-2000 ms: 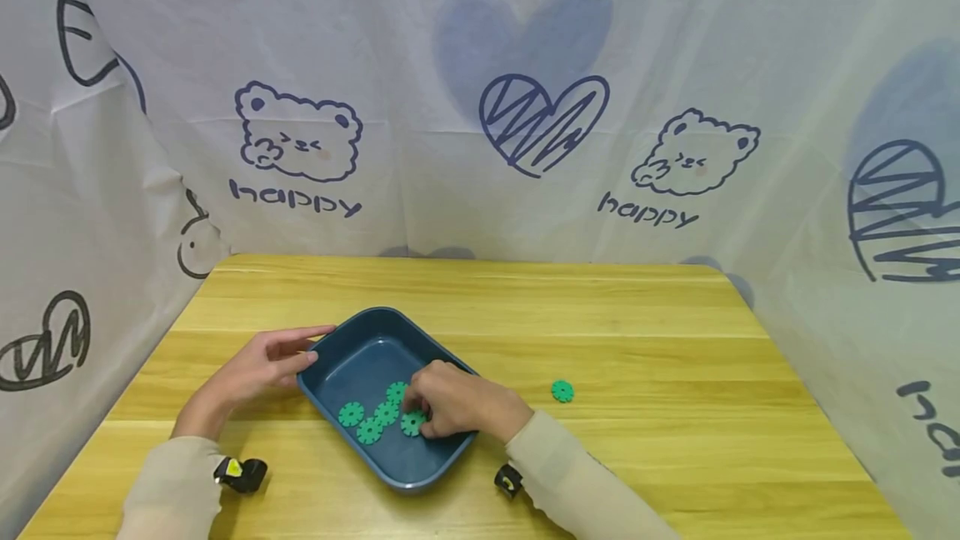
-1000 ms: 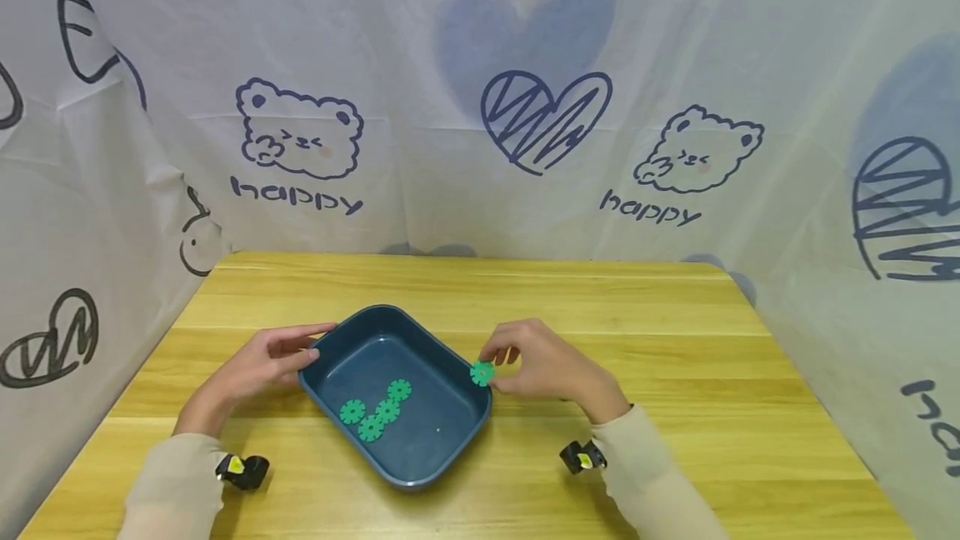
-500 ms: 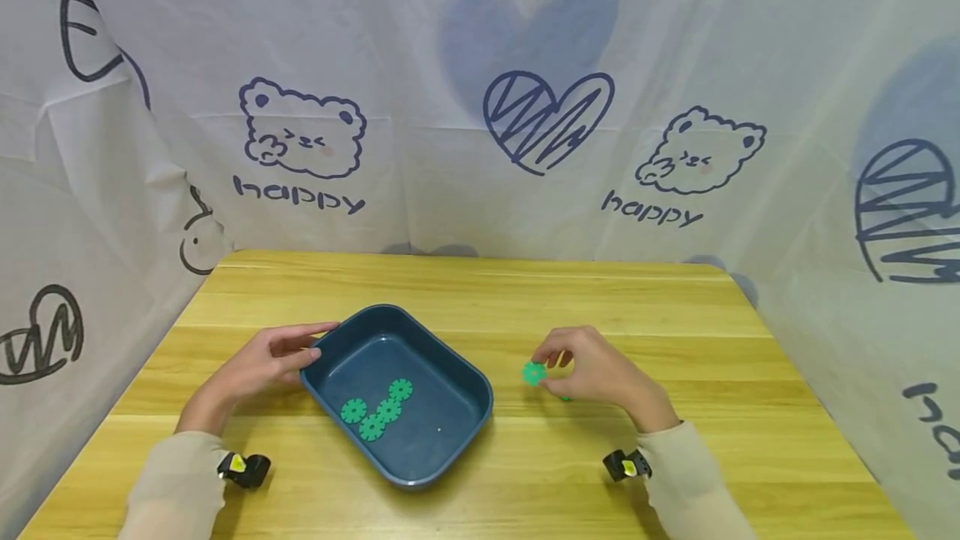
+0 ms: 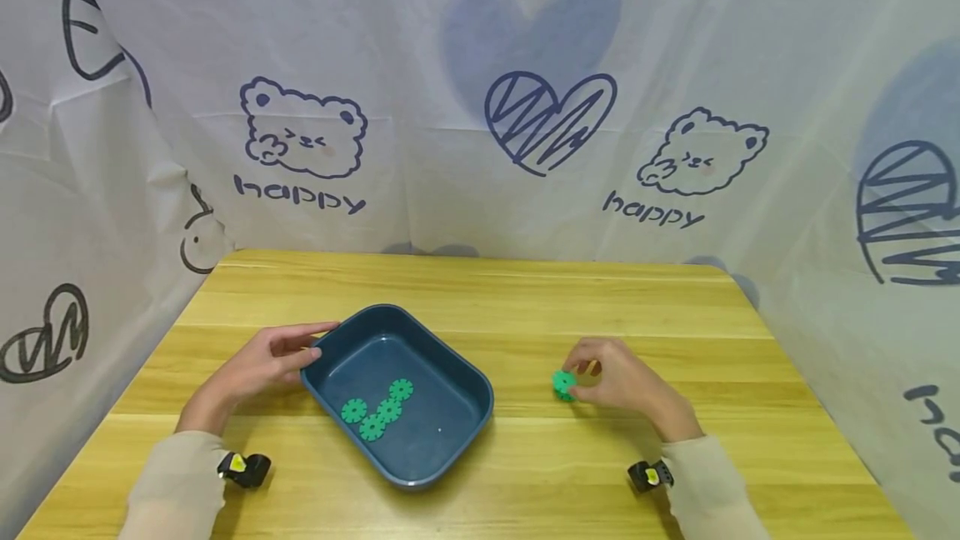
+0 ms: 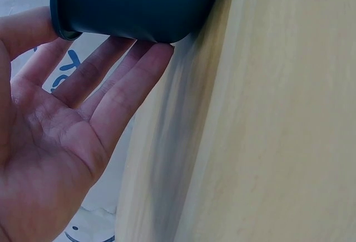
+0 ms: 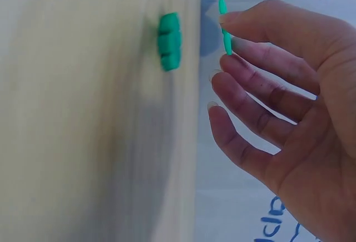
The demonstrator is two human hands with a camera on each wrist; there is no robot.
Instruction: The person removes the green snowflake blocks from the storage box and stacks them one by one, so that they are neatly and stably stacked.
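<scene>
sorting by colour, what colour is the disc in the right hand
Green; the disc pinched by the right hand shows best in the right wrist view.
</scene>
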